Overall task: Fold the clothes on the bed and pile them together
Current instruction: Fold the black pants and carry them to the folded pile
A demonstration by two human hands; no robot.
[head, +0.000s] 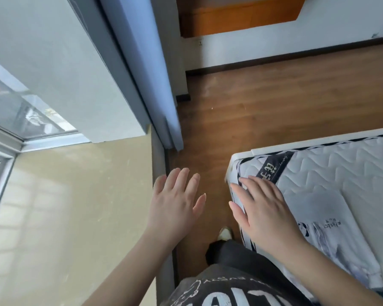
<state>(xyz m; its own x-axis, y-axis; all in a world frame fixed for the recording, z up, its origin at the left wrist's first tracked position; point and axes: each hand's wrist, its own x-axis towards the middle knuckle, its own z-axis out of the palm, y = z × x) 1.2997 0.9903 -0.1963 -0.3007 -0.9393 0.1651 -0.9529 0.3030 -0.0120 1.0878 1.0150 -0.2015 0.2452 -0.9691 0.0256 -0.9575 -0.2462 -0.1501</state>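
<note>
A white garment (332, 235) with a dark print and small lettering lies flat on the quilted mattress (349, 171), near its corner on the lower right of the head view; how neatly it is folded cannot be told, and its lower end runs out of sight behind the right forearm. The right hand (263, 208) is spread over the mattress corner, fingers straight and slack, grasping nothing, its fingertips reaching past the black-and-white piping at the edge; whether the palm actually touches the fabric is unclear. The left hand (177, 199) hangs in the air over the wooden floor (274, 98), palm down, fingers extended and slightly fanned, holding nothing. Between the two hands, lower down, a dark trouser leg and a pale shoe (225, 233) stand on the floor beside the bed. A black label (274, 168) with pale characters crosses the mattress corner. To the left are a beige sill (75, 206), a window frame (0, 164) and a grey-blue blind (142, 69).
</note>
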